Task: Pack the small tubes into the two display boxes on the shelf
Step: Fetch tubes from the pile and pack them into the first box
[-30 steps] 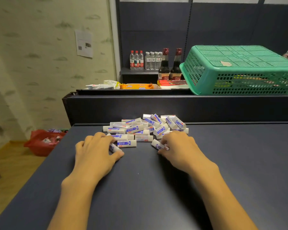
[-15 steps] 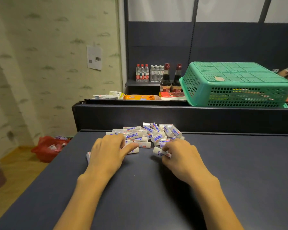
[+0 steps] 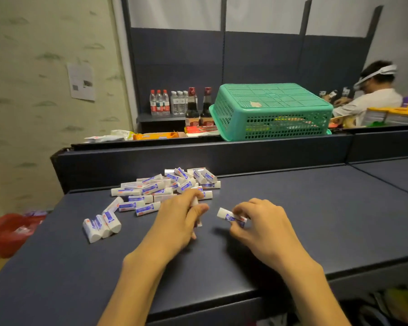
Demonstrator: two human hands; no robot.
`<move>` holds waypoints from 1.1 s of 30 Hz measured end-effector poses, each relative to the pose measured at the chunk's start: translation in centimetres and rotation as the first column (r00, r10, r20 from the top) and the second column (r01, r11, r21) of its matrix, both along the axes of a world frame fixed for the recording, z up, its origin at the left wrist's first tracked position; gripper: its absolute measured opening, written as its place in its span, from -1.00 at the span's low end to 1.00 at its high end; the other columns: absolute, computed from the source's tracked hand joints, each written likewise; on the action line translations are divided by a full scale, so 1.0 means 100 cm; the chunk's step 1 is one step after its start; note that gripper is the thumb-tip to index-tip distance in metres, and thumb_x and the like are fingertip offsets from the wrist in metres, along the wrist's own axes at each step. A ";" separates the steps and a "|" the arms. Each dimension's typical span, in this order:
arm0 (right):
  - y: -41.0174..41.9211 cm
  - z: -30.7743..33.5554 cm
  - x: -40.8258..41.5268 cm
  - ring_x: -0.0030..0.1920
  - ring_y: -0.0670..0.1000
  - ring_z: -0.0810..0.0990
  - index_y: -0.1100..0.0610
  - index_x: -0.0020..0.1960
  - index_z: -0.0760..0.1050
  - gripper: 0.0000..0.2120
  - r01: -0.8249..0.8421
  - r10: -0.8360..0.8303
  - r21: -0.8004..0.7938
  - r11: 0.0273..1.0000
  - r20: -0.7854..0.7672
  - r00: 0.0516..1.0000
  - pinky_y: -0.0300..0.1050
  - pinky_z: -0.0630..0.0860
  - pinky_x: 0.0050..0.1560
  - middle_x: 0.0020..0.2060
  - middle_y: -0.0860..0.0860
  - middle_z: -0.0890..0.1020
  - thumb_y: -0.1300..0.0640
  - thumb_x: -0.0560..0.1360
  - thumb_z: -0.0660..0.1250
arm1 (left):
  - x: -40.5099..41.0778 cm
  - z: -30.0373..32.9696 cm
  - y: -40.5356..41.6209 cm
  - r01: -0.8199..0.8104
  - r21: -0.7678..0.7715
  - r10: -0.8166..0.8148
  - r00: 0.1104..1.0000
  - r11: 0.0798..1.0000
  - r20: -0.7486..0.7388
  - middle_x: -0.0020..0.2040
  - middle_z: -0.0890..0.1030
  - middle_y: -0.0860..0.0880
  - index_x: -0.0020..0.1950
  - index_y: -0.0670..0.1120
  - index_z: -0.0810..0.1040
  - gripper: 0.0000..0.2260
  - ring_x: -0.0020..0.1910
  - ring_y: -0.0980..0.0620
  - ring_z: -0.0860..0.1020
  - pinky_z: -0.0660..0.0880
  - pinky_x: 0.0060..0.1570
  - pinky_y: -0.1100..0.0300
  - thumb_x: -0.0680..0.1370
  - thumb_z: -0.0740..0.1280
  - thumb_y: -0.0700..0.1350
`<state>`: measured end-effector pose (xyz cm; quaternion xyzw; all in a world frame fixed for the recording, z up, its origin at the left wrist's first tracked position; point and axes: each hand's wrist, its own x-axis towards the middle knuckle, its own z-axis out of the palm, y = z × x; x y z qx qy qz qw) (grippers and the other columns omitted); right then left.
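A heap of several small white tubes with blue labels point(image 3: 165, 187) lies on the dark shelf top point(image 3: 292, 212) against its back wall. Three more tubes point(image 3: 102, 225) lie side by side at the left, apart from the heap. My left hand point(image 3: 177, 220) rests at the heap's near edge, fingers curled around one or more tubes that are mostly hidden. My right hand point(image 3: 261, 224) pinches a single tube point(image 3: 231, 217) by one end, just above the shelf. No display box is in view.
An upturned green plastic basket point(image 3: 271, 111) sits on the raised ledge behind, beside two dark bottles point(image 3: 198, 107) and water bottles point(image 3: 167, 102). Another person point(image 3: 372, 95) sits at the far right. A red bag point(image 3: 7, 229) lies on the floor left.
The view has swung right and up. My left hand slid right along the heap, leaving three tubes at the left. My right hand lifted one tube off the shelf.
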<state>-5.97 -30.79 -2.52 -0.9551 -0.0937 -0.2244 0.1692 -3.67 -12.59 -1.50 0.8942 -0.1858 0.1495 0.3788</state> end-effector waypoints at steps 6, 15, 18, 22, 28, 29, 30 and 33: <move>-0.044 -0.005 -0.024 -0.07 0.01 0.49 -0.03 0.00 0.55 -0.83 0.102 -0.103 0.028 0.994 0.026 0.994 -0.09 0.39 -0.01 -0.13 -0.08 0.55 -0.05 0.47 0.28 | -0.011 -0.002 -0.037 0.119 0.013 -0.118 0.992 0.993 -0.031 -0.03 0.51 0.06 0.26 0.07 0.42 -0.59 -0.24 0.15 0.52 0.47 -0.08 0.32 0.47 0.43 -0.15; -0.146 0.009 -0.054 -0.15 -0.06 0.44 -0.01 0.01 0.53 -0.84 0.159 -0.160 0.027 0.987 0.057 0.985 -0.13 0.38 -0.02 -0.14 -0.11 0.52 -0.03 0.48 0.27 | -0.029 0.009 -0.145 0.214 -0.017 -0.214 0.976 0.977 0.045 -0.35 0.53 0.00 -0.19 -0.07 0.41 -0.62 -0.40 0.09 0.39 0.35 -0.39 0.31 0.26 0.59 -0.01; -0.198 0.014 -0.068 -0.16 -0.05 0.44 -0.01 -0.02 0.54 -0.84 0.164 -0.165 0.026 0.986 0.049 0.985 -0.12 0.37 -0.03 -0.17 -0.10 0.52 -0.02 0.44 0.31 | -0.036 0.006 -0.195 0.230 0.013 -0.230 0.972 0.973 0.056 -0.27 0.53 0.04 -0.09 0.01 0.49 -0.67 -0.32 0.12 0.45 0.36 -0.32 0.38 0.29 0.58 -0.03; -0.277 0.020 -0.084 -0.20 -0.04 0.43 0.00 -0.05 0.54 -0.85 0.186 -0.186 -0.012 0.982 0.035 0.982 -0.11 0.33 -0.08 -0.20 -0.09 0.53 -0.01 0.40 0.33 | -0.051 0.002 -0.267 0.209 0.065 -0.214 0.973 0.976 0.084 -0.15 0.59 0.05 -0.05 0.03 0.62 -0.76 -0.19 0.16 0.50 0.40 -0.17 0.39 0.33 0.54 0.00; -0.380 0.021 -0.105 -0.21 0.03 0.50 0.05 -0.13 0.48 -0.86 0.163 -0.164 -0.047 0.986 -0.015 0.986 -0.13 0.29 -0.15 -0.24 -0.04 0.56 0.01 0.37 0.30 | -0.066 -0.009 -0.377 0.101 0.021 -0.102 0.989 0.995 0.104 -0.18 0.65 0.11 -0.12 0.05 0.59 -0.76 -0.15 0.05 0.59 0.53 -0.12 0.06 0.31 0.54 0.06; -0.397 0.021 -0.108 -0.21 0.02 0.50 0.06 -0.13 0.48 -0.86 0.151 -0.153 -0.042 0.988 -0.035 0.988 -0.14 0.28 -0.16 -0.24 -0.04 0.57 0.01 0.38 0.30 | -0.069 -0.010 -0.395 0.092 0.025 -0.094 0.990 0.995 0.105 -0.17 0.65 0.12 -0.12 0.05 0.58 -0.77 -0.14 0.03 0.59 0.54 -0.12 0.04 0.33 0.54 0.05; -0.414 0.021 -0.110 -0.23 0.00 0.50 0.05 -0.13 0.47 -0.87 0.140 -0.141 -0.032 0.990 -0.057 0.988 -0.16 0.28 -0.17 -0.25 -0.04 0.57 0.01 0.39 0.31 | -0.070 -0.011 -0.412 0.087 0.035 -0.090 0.990 0.996 0.105 -0.17 0.65 0.11 -0.11 0.05 0.57 -0.79 -0.13 0.02 0.59 0.54 -0.11 0.03 0.35 0.52 0.05; -0.464 0.020 -0.111 -0.25 -0.06 0.48 0.02 -0.12 0.46 -0.90 0.120 -0.120 0.002 0.993 -0.111 0.987 -0.17 0.32 -0.17 -0.24 -0.06 0.56 0.02 0.41 0.32 | -0.070 -0.010 -0.461 0.082 0.068 -0.089 0.990 0.994 0.109 -0.16 0.64 0.08 -0.11 0.04 0.54 -0.83 -0.11 -0.03 0.58 0.54 -0.10 0.00 0.39 0.48 0.03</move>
